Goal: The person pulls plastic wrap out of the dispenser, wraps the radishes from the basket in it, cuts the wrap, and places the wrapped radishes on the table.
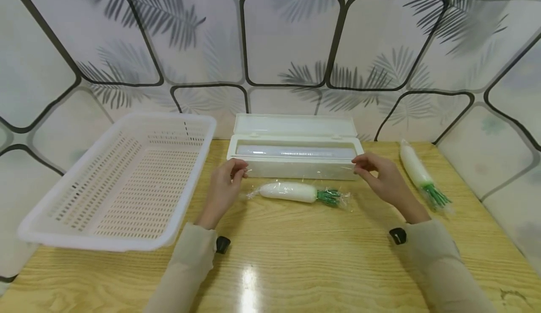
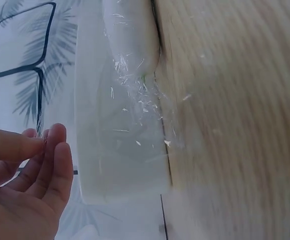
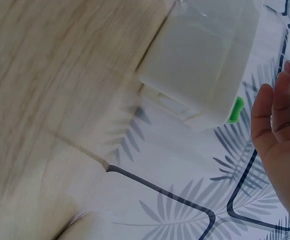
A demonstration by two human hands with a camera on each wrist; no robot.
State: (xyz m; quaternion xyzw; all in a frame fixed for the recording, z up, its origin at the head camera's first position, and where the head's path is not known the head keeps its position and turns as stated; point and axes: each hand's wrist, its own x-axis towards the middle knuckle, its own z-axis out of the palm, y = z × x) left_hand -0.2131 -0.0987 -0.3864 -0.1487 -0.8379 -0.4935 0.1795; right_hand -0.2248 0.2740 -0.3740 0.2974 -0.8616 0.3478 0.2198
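A white plastic-wrap dispenser box [image 1: 300, 170] stands at the back with its lid raised, and a roll of film [image 1: 296, 152] shows inside. At its front left corner my left hand [image 1: 225, 184] pinches the edge of clear plastic wrap [image 1: 249, 172] between thumb and fingers. My right hand [image 1: 382, 177] pinches the wrap's other end by the front right corner. Just in front of the box, between the hands, lies a white radish [image 1: 289, 192] with green stem stubs, in clear film gathered at its ends. Part of the right hand is cut off in the right wrist view.
A white perforated basket [image 1: 186, 200] occupies the left side of the wooden table [image 1: 304, 256]. Another film-wrapped white radish [image 1: 416, 167] lies at the right. Behind the table hangs a patterned backdrop [image 1: 291, 41]. A green tab [image 3: 236, 110] sticks out from the box's end.
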